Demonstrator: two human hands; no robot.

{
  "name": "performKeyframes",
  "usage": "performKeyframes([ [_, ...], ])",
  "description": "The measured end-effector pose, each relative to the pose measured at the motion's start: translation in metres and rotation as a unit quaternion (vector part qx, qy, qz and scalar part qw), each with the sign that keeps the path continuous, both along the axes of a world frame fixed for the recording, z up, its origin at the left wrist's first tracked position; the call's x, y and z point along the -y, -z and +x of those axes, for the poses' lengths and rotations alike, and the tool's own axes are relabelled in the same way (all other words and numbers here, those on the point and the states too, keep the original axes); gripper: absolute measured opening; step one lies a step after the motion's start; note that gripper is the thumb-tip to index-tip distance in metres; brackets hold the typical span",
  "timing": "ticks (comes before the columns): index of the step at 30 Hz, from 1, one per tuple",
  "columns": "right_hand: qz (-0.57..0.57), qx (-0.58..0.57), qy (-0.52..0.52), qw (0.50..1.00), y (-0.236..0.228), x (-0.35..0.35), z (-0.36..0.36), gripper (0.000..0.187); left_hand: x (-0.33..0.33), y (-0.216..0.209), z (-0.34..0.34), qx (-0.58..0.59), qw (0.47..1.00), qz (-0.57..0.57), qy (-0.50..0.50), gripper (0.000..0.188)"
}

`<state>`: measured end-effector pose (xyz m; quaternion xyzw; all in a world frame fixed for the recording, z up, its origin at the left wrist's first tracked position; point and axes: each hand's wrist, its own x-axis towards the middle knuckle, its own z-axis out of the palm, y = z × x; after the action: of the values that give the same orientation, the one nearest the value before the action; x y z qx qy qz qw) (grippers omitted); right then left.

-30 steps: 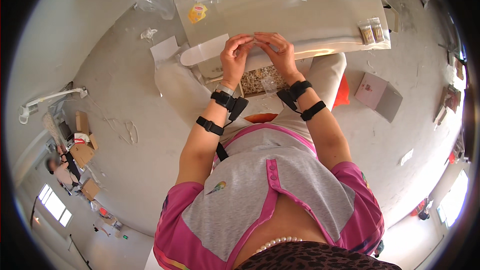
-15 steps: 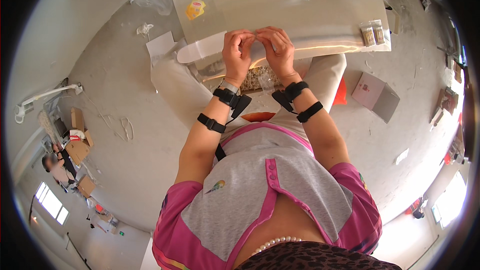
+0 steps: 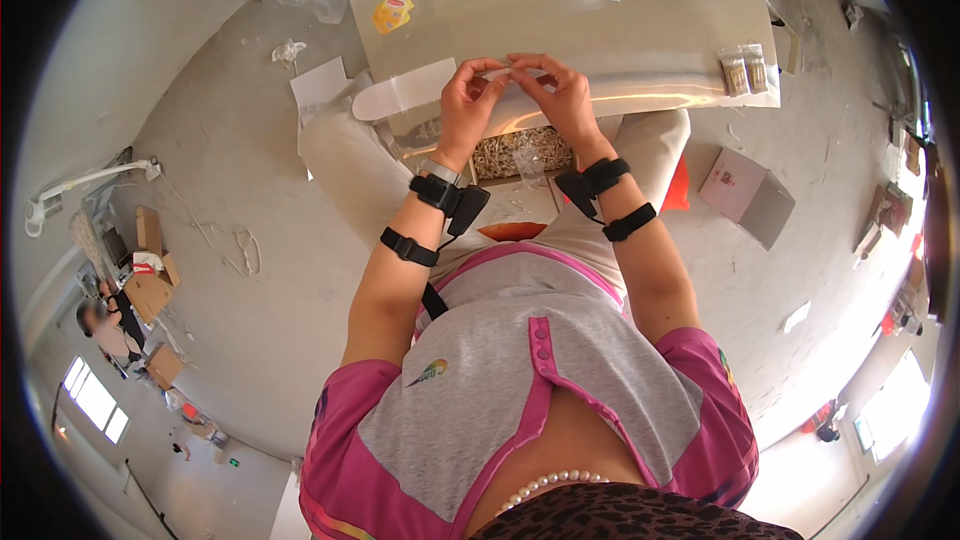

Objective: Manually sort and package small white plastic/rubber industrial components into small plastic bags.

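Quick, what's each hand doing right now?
Left hand: pinched closed; anything held is too small to tell.
Right hand: pinched closed too; anything held is unclear.

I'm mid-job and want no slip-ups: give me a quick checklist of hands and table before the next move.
1. Bare left hand, fingertips drawn together: ok.
2. Bare right hand, fingertips close to the left's: ok.
3. Anything held between the fingertips: cannot tell, too small.
4. Two clear plastic packets with brownish contents, apart from both hands on the silvery, reflective tabletop: ok.
5. Yellow printed packet, apart from both hands: ok.
6. Loose tan slivers below the tabletop's edge, fully visible: not ok, crumpled clear plastic overlaps them.
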<state>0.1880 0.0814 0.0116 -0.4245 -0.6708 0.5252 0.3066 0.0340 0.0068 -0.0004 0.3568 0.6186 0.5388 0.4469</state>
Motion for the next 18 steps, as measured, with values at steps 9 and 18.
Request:
performKeyframes([
  [9,-0.22,-0.133,-0.04,0.965,0.012,-0.011,0.008,0.018,-0.003,-0.004,-0.001,0.283,0.957,-0.059,0.008,0.016],
  [18,-0.217,-0.127,-0.06,0.966,0.009,-0.016,0.01,0.015,-0.006,-0.001,0.002,0.258,0.966,-0.031,0.005,0.013],
])
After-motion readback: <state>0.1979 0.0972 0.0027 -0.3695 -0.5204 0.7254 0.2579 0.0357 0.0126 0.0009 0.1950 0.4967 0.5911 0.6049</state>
